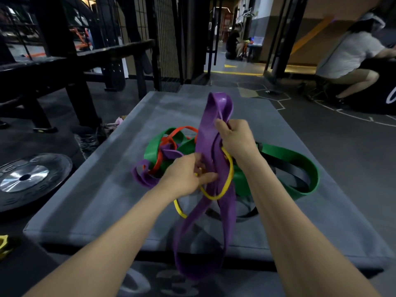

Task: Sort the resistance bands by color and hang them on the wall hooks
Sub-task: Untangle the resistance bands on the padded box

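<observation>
- No lettering near your hands reads clearly; the marks on the weight plate (27,179) are blurred.
- The grey mat (90,202) lies bare left of your grip; its near edge sits under your forearms.
- Your right hand (235,140) clamps the purple band (211,133), which hangs below it.
- Your left hand (188,176) pinches the yellow band (229,179) beside it; green bands (300,159) lie right.

To your left a weight plate (25,179) lies flat on the dark floor, beside the grey mat (107,189). A black rack (70,67) stands behind it. At far right a person (351,58) in a white shirt crouches; another person (233,42) sits farther back.
</observation>
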Demonstrator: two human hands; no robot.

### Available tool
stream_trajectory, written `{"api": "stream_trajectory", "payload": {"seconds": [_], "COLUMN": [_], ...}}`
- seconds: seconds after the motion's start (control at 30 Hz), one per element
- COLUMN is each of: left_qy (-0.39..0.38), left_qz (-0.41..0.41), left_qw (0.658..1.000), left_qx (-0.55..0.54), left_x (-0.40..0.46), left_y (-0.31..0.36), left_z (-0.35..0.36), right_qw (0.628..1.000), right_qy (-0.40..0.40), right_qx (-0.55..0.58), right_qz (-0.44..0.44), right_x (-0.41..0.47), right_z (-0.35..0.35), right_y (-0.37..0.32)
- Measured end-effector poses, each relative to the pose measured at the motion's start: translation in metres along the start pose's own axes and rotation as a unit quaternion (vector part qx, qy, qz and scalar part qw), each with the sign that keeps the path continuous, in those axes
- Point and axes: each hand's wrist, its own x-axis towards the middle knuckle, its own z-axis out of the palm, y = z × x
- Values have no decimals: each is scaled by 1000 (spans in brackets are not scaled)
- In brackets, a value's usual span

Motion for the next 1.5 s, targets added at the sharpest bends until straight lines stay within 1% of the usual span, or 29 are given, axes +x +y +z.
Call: {"api": "stream_trajectory", "payload": {"seconds": [0.03,0.1,0.17,0.2,0.27,0.33,0.37,0.4,0.47,0.5,0.57,0.63,0.73,0.77,0.83,0.9,1.0,1.1,1.13,1.17,1.27,1.33,1.37,1.43,1.5], "left_qy": [-24,-63,-92,-88,-52,0,31,62,117,136,154,162,175,183,209,239,268,281,288,293,323,349,358,369,375], "left_qz": [-1,-20,-39,-40,-31,-28,-29,-26,-14,-10,-18,-36,-38,-36,-42,-62,-99,-130,-138,-146,-137,-126,-129,-149,-180], "left_qw": [995,963,922,908,886,858,844,834,822,816,808,799,792,792,788,777,759,734,728,729,750,756,753,746,743], "left_qx": [-95,-262,-373,-407,-461,-513,-535,-547,-557,-561,-568,-578,-584,-582,-578,-579,-585,-604,-606,-601,-561,-539,-537,-534,-523], "left_x": [1,0,-2,-2,-2,-1,0,1,6,8,8,7,6,5,4,2,-1,-4,-3,-4,-3,-3,-4,-5,-6], "left_y": [1,5,7,8,12,18,22,25,25,24,22,22,18,15,11,9,10,7,3,-1,-15,-21,-23,-29,-37], "left_z": [1,0,0,-1,-4,-14,-22,-30,-45,-49,-51,-49,-50,-53,-58,-61,-60,-61,-64,-68,-82,-88,-89,-91,-91], "right_qw": [1000,996,991,988,974,959,958,961,959,956,959,963,963,969,981,983,968,934,927,924,900,887,882,874,873], "right_qy": [-7,-21,-28,-35,-69,-132,-170,-209,-271,-287,-275,-262,-261,-239,-169,-111,-51,-20,-21,-33,-122,-174,-191,-196,-173], "right_qx": [25,81,127,150,210,243,228,181,71,31,-14,-12,14,11,-5,-36,-118,-208,-237,-271,-386,-412,-419,-438,-452], "right_qz": [-11,-8,13,25,52,60,44,15,-38,-51,-63,-61,-62,-70,-96,-140,-215,-290,-289,-269,-163,-114,-98,-73,-54], "right_x": [-3,-9,-13,-15,-17,-23,-26,-30,-35,-36,-35,-36,-36,-37,-41,-44,-49,-54,-55,-54,-52,-54,-56,-59,-60], "right_z": [1,2,0,-1,-3,-7,-8,-9,-6,-4,1,1,-2,-2,-1,2,8,14,13,11,6,4,4,6,8], "right_y": [-3,-7,-5,-5,-3,-2,-1,0,1,2,1,-6,-12,-14,-16,-17,-10,-5,-5,-4,3,4,5,4,3]}}
